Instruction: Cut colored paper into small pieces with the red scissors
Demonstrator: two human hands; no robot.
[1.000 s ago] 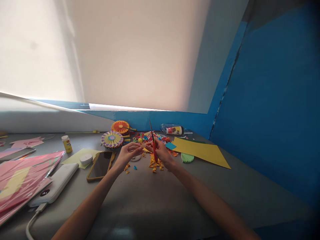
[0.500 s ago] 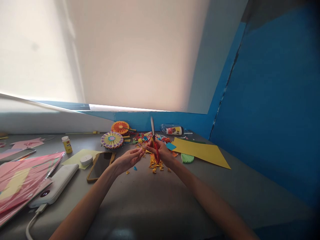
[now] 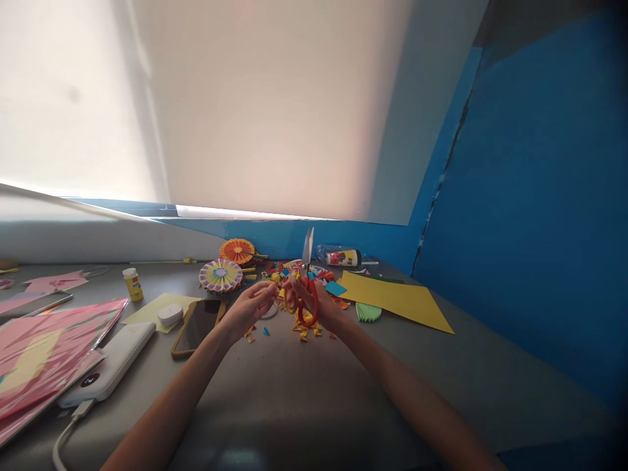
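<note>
Red-handled scissors [image 3: 308,281] stand upright in my right hand [image 3: 316,302], blades pointing up and away over the grey table [image 3: 304,399]. My left hand [image 3: 250,306] is just left of them, its fingers curled and pinching a small yellow-orange paper piece [image 3: 282,296] near the blades. Under both hands lies a small heap of orange and yellow paper snippets [image 3: 305,325].
A phone [image 3: 197,324], white power bank [image 3: 114,364] with cable, small white round case [image 3: 170,314] and glue bottle [image 3: 132,283] lie left. Pink paper sheets [image 3: 44,353] fill the far left. Paper rosettes [image 3: 220,275], a yellow sheet [image 3: 397,297], green fan [image 3: 367,311] and lying bottle [image 3: 341,256] sit behind.
The scissors have tilted from leaning left to upright and turned so the handle loops show. My left hand has drawn back in towards the blades.
</note>
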